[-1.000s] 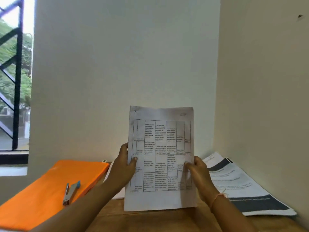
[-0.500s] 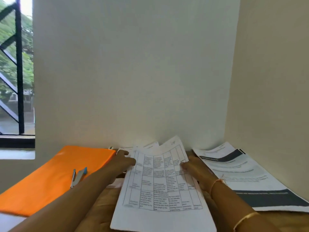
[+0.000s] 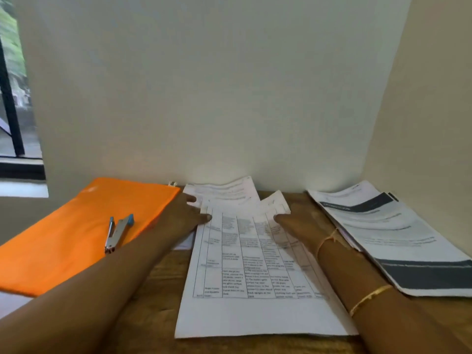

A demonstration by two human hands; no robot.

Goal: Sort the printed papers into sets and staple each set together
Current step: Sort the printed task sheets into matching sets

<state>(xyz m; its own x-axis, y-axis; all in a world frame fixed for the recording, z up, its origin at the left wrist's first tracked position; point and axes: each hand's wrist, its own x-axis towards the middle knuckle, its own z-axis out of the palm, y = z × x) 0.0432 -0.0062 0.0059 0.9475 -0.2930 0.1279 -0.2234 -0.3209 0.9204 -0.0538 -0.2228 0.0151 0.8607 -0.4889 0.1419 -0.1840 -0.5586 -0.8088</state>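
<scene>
Left grip (image 3: 184, 218), right grip (image 3: 298, 226) at table-printed sheet (image 3: 255, 290) edges, hold unclear; sheet lowered from upright onto desk (image 3: 158, 302); likely set aside.

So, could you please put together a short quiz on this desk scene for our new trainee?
1. True or false: the stapler lies on the orange folder.
2. Where is the pile of papers with dark bands? A) on the folder B) at the right, beside the side wall C) under the stapler
3. Fill in: the left hand and the right hand both touch the sheet printed with a ____.
Key: 1 true; 2 B; 3 grid.
</scene>
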